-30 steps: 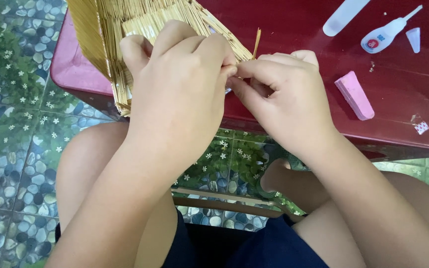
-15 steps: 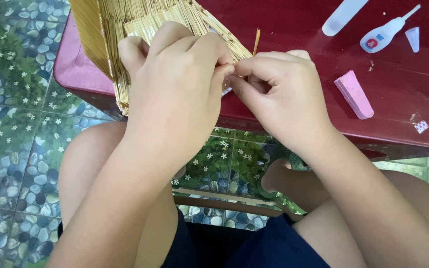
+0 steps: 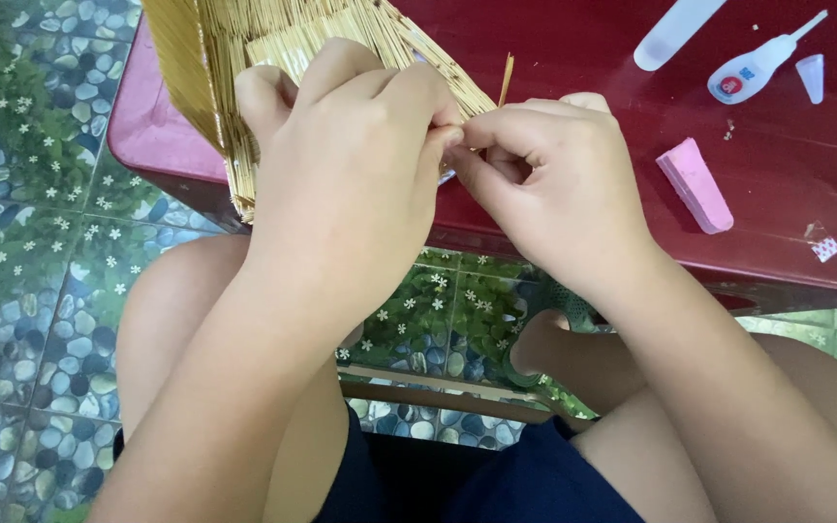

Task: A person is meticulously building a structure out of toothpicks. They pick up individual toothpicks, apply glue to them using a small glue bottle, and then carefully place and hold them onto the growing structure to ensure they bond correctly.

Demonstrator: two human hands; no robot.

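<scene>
Almost nothing has shifted in the last second: the left hand [image 3: 341,165] and right hand [image 3: 549,189] stay pinched together on a thin stick [image 3: 504,82] at the stick house [image 3: 244,58] edge over the red table [image 3: 632,145], so the fitting goes on

Single head-worn view, looking steeply down from close above the lap, facing the near edge of the dark red tabletop [image 3: 796,232], tiled floor [image 3: 21,291] at left, the tabletop's far side seemingly cropped
</scene>
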